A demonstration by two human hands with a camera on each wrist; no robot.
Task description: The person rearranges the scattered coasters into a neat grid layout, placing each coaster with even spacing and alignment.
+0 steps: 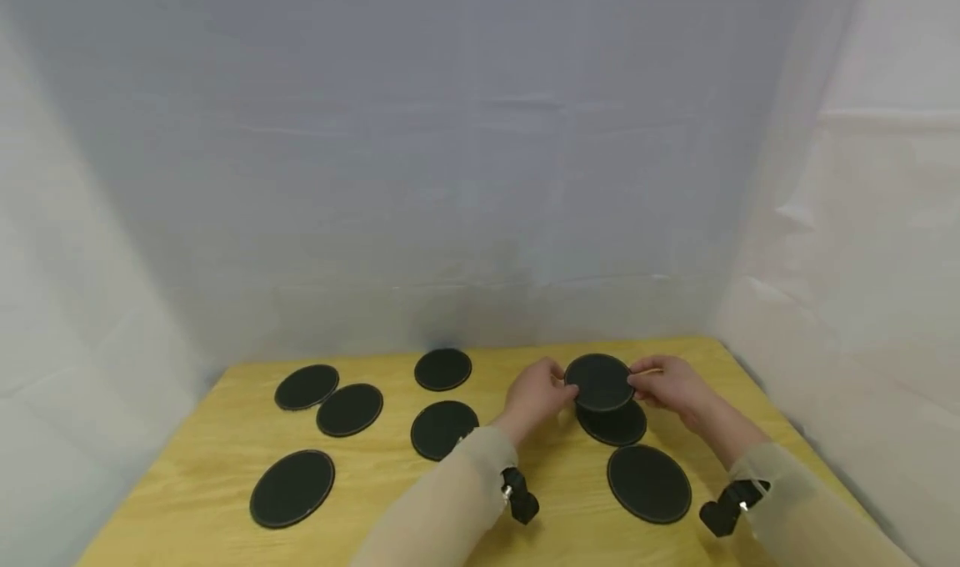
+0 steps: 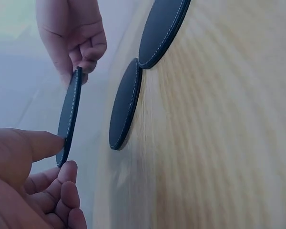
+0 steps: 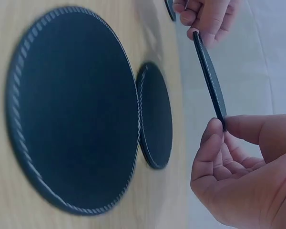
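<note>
two hands are pinching one black coaster [image 1: 599, 382] by its opposite edges, left hand [image 1: 534, 398] and right hand [image 1: 672, 386] holding it level just above another coaster [image 1: 617, 426] on the table [image 1: 547, 484]; keeping the rims aligned looks key.

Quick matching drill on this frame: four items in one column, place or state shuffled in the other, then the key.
1. held coaster
2. coaster under it
3. nearest left coaster
4. table

a. lies flat, partly hidden by the lifted one
b. yellow wood grain
c. pinched at its rim by left hand and right hand
d. alone at the front left

Pairs: 1-c, 2-a, 3-d, 4-b
</note>
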